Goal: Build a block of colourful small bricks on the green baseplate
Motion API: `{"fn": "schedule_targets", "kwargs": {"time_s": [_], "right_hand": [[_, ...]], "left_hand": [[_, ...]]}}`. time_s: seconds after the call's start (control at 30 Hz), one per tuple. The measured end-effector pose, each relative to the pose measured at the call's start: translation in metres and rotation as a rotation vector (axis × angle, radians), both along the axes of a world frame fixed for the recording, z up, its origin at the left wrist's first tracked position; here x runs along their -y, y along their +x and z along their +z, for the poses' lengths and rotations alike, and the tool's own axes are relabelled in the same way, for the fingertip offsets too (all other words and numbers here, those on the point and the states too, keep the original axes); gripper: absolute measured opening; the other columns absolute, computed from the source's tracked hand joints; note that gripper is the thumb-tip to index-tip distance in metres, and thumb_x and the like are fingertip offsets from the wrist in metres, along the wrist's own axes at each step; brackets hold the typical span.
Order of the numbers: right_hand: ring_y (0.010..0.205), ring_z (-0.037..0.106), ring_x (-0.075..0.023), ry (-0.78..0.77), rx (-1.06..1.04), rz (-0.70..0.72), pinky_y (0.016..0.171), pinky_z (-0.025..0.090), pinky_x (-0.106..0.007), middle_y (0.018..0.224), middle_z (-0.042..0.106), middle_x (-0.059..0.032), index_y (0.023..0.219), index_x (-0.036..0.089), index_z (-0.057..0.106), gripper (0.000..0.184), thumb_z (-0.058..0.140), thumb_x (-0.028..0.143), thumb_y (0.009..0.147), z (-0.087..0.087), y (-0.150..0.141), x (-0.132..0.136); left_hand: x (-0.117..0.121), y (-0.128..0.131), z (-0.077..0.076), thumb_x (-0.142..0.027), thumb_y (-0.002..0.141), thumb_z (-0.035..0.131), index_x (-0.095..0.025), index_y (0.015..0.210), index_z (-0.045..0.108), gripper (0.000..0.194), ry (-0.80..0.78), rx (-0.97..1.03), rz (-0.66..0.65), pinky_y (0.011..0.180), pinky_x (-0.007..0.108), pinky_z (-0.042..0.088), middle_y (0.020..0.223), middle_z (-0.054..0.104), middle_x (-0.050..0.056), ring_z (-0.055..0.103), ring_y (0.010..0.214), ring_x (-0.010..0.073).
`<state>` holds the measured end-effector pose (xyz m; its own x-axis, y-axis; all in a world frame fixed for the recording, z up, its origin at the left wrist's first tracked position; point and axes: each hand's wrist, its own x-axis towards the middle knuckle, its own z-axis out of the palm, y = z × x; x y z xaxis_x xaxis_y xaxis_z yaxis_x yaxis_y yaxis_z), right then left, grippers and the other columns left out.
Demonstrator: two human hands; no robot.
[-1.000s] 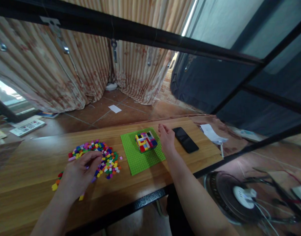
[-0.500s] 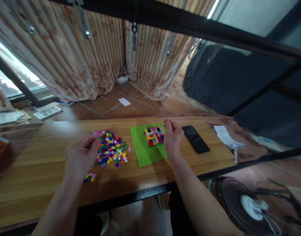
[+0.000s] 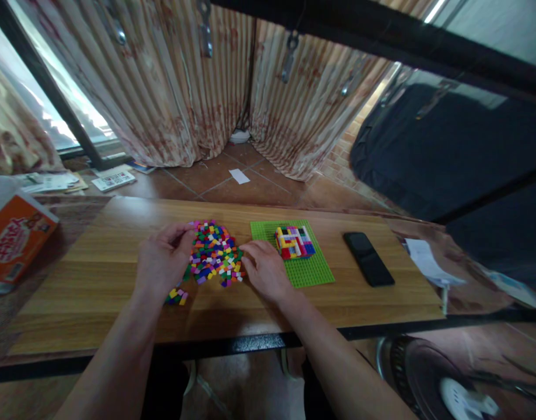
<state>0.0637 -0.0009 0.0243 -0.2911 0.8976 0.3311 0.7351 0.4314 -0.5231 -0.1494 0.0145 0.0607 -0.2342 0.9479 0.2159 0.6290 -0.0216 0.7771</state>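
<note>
A heap of small multicoloured toy bricks (image 3: pixel 213 251) lies on the wooden table (image 3: pixel 97 256). My left hand (image 3: pixel 165 254) is at the heap's left edge, thumb and fingers closed together; anything between them is too small to make out. At the right edge of the heap is my right hand (image 3: pixel 265 268), its thumb and forefinger a little apart by the outermost bricks, with no brick visible in it. Behind that hand lies a green baseplate (image 3: pixel 314 271), partly covered by it. A low block of multicoloured bricks (image 3: pixel 295 242) stands on the baseplate.
A few bricks (image 3: pixel 176 296) sit apart, near my left wrist. A black phone (image 3: pixel 368 259) lies to the right of the baseplate. An orange box (image 3: pixel 20 233) stands beyond the table's left end, and white paper (image 3: pixel 430 262) lies past the right end.
My right hand has moved left from the brick block to the heap, uncovering the baseplate's right side. My left hand stays by the heap. The view has turned slightly left.
</note>
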Motion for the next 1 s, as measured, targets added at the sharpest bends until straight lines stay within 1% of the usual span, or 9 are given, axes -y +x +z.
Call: {"fn": "schedule_targets", "kwargs": {"time_s": [0.17,0.23,0.4,0.47,0.57,0.67,0.77,0.87,1.0], "right_hand": [[0.102,0.059,-0.0235,-0.067,0.082,-0.023,0.095,0.046,-0.039,0.106,0.069,-0.0081,0.106,0.021,0.068,0.023,0.055,0.013,0.088,0.0,-0.005,-0.004],[0.102,0.059,-0.024,-0.071,0.097,-0.013,0.094,0.045,-0.04,0.106,0.069,-0.008,0.106,0.021,0.069,0.024,0.056,0.013,0.088,0.0,-0.005,-0.004],[0.101,0.06,-0.0243,-0.061,0.071,0.019,0.092,0.045,-0.04,0.105,0.071,-0.007,0.106,0.023,0.069,0.026,0.057,0.01,0.086,-0.005,-0.007,-0.004],[0.1,0.061,-0.0247,-0.058,0.064,0.026,0.09,0.045,-0.04,0.105,0.071,-0.0074,0.106,0.022,0.069,0.026,0.058,0.011,0.086,-0.007,-0.008,-0.003],[0.1,0.061,-0.0248,-0.042,0.054,0.052,0.09,0.045,-0.04,0.105,0.071,-0.0075,0.106,0.021,0.069,0.025,0.059,0.011,0.085,-0.008,-0.011,0.0],[0.099,0.061,-0.0244,-0.017,0.031,0.078,0.09,0.044,-0.04,0.105,0.072,-0.0067,0.105,0.022,0.069,0.023,0.059,0.013,0.086,-0.008,-0.011,0.002],[0.098,0.062,-0.0239,0.001,0.007,0.081,0.09,0.044,-0.04,0.104,0.072,-0.0061,0.105,0.023,0.069,0.021,0.059,0.017,0.088,-0.009,-0.01,0.003],[0.098,0.063,-0.0239,0.014,0.0,0.08,0.089,0.044,-0.04,0.103,0.072,-0.0063,0.105,0.023,0.069,0.019,0.058,0.019,0.09,-0.011,-0.01,0.002],[0.096,0.063,-0.0235,0.018,-0.004,0.082,0.088,0.044,-0.039,0.101,0.073,-0.0064,0.104,0.024,0.069,0.018,0.056,0.022,0.092,-0.012,-0.009,0.002]], "left_hand": [[-0.005,-0.025,-0.002,-0.04,0.081,0.056,-0.02,0.097,0.07,0.029,0.016,0.046,0.132,0.067,0.028,0.052,0.086,0.074,0.003,0.069,0.078,0.0203],[-0.007,-0.039,-0.003,-0.041,0.08,0.056,-0.02,0.1,0.069,0.032,-0.035,0.016,0.18,0.065,0.028,0.052,0.087,0.074,0.004,0.069,0.077,0.0209],[-0.006,-0.068,-0.004,-0.038,0.077,0.055,-0.016,0.097,0.07,0.034,-0.301,-0.238,0.156,0.065,0.032,0.049,0.087,0.074,0.01,0.068,0.077,0.0252],[-0.005,-0.076,-0.008,-0.037,0.076,0.054,-0.015,0.097,0.071,0.034,-0.348,-0.312,0.14,0.065,0.032,0.048,0.086,0.074,0.011,0.068,0.075,0.0252],[-0.003,-0.085,-0.019,-0.038,0.076,0.052,-0.017,0.092,0.072,0.033,-0.378,-0.375,0.128,0.058,0.03,0.045,0.074,0.073,0.008,0.065,0.065,0.0229],[-0.004,-0.091,-0.029,-0.039,0.074,0.053,-0.021,0.082,0.073,0.029,-0.391,-0.355,0.041,0.054,0.028,0.042,0.065,0.071,0.004,0.062,0.06,0.0212],[-0.005,-0.093,-0.034,-0.037,0.071,0.052,-0.022,0.076,0.074,0.027,-0.367,-0.299,-0.072,0.055,0.028,0.043,0.066,0.071,0.003,0.062,0.06,0.021],[-0.004,-0.09,-0.033,-0.036,0.07,0.051,-0.023,0.075,0.075,0.028,-0.317,-0.243,-0.149,0.057,0.028,0.044,0.069,0.073,0.003,0.063,0.063,0.0208],[-0.002,-0.082,-0.027,-0.034,0.071,0.05,-0.023,0.076,0.075,0.028,-0.332,-0.184,-0.245,0.055,0.027,0.043,0.064,0.07,0.001,0.062,0.062,0.0197]]}}
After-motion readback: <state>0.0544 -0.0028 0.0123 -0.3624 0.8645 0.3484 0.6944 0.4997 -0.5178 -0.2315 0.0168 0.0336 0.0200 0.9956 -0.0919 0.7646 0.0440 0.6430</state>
